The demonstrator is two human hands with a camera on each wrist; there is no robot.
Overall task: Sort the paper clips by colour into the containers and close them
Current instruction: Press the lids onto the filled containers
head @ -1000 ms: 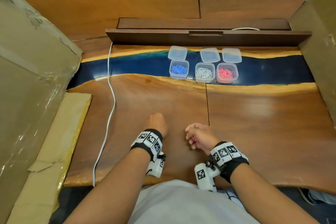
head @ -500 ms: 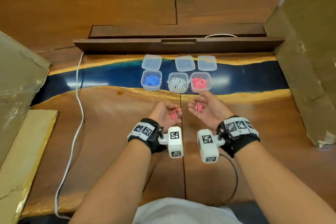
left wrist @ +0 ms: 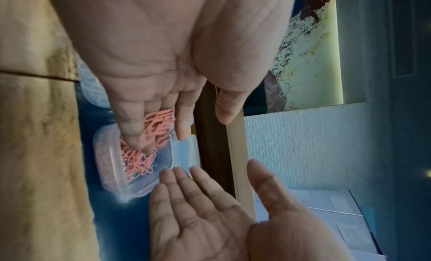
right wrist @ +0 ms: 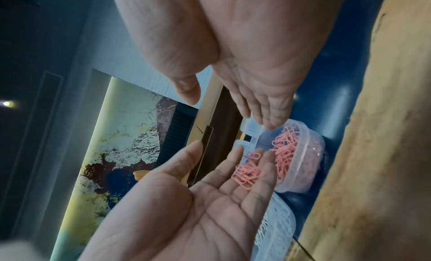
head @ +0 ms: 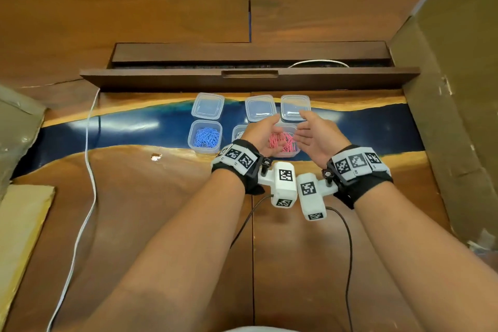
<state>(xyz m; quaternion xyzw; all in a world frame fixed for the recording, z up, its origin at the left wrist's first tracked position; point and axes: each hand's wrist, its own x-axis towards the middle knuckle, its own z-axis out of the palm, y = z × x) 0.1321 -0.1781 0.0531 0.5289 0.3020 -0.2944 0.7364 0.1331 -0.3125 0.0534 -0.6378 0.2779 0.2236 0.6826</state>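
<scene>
Head view shows the pink paper clips (head: 283, 140) piled in the rightmost of three small clear tubs, the pink tub (head: 292, 152), on the blue strip of the table (head: 121, 210). A last small bunch of pink clips (right wrist: 248, 173) lies on the straightened fingers of the left hand (head: 262, 135), which tips over that tub so they slide in; that hand is flat and open, clasping nothing. The right hand (head: 316, 135) faces it across the tub, palm inward, fingers straight and relaxed, and carries nothing.

Just left of the pink tub stands the middle tub (head: 238, 132), mostly hidden behind the left wrist; its contents are pale, though I cannot tell more. Further left is the blue tub (head: 205, 137), full of blue clips (head: 206, 137). No loose clips show on the wood.

Sorting therefore looks all but finished, judging by these pictures. Closing has not begun: three lids (head: 208, 105) lie flat behind the tubs, one behind each, none fitted. What remains, I would say, is to shed the last pink clips and then press each lid onto its tub.

A white cable (head: 89, 159) runs down the left side of the table.
</scene>
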